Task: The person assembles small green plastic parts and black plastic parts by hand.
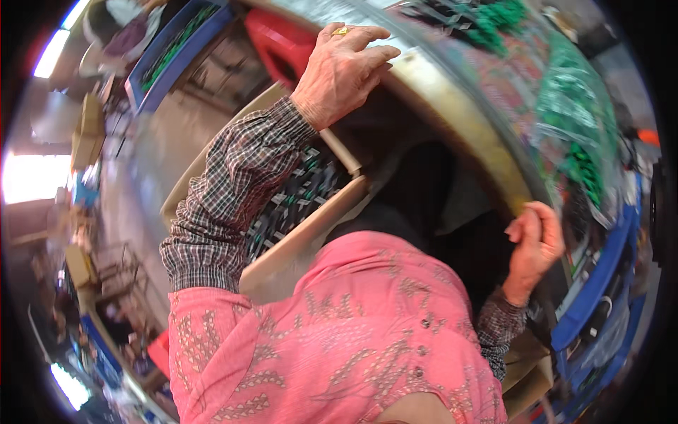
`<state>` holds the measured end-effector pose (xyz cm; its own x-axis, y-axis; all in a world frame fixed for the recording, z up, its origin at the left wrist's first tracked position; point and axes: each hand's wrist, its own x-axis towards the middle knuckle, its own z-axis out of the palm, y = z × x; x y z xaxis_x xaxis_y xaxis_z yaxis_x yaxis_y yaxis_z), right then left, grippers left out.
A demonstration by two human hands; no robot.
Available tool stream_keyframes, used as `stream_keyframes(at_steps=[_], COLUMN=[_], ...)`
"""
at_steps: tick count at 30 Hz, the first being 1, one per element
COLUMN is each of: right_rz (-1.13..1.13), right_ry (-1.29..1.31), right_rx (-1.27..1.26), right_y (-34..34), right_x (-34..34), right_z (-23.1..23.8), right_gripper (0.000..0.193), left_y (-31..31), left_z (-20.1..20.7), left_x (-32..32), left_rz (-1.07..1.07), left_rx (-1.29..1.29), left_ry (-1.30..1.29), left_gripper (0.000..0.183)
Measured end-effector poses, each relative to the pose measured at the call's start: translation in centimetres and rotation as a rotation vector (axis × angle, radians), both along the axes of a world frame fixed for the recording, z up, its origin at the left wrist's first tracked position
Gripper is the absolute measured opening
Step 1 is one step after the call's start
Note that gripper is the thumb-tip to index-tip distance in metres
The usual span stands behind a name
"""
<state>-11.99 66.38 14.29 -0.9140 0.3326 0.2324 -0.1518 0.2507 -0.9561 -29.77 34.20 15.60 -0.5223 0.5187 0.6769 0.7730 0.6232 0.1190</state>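
Observation:
My left hand (342,71), in a checked sleeve and with a gold ring, reaches over the near edge of the worktable (452,106). Its fingers are bent and apart, and no object shows between them. Below that forearm stands an open cardboard box (311,230) filled with many small dark pieces (300,201) bearing pale tags. On the right, my right hand (537,244) is beside the table's edge. Its fingers are loosely curled, and nothing can be seen in them; the palm side is partly hidden.
A red plastic stool or chair (279,42) stands behind my left wrist. Farther left is a blue tray (134,92) of green pieces, near a seated person. On the table lie green bundles (501,25) and a clear plastic bag (572,92). Blue trays (593,297) line the right.

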Motion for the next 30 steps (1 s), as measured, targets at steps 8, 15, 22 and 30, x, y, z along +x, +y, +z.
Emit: stream_keyframes(at_steps=[8,15,22,30], right_rz=[0.076,0.125,0.101,0.109], right_ry=[0.036,0.032,0.019,0.01], right_rx=[-0.018,0.002,0.022,0.013], right_y=[0.1,1.3,1.5,1.7], right_x=[-0.4,-0.5,-0.6,-0.7], right_z=[-1.2,-1.7,-1.4,-1.5], right_gripper=[0.011,0.013,0.013,0.013], left_y=[-17.4,-28.7,-31.4,-33.2], left_z=[-4.6,-9.2,-12.4,-15.0], left_x=[15.0,25.2,30.5,32.1], left_rz=[0.579,1.029,1.01,1.257], left_rx=[0.018,0.024,-0.023,0.094], left_ry=[-0.459,-0.66,-0.767,-0.784], left_gripper=[0.017,0.018,0.017,0.02])
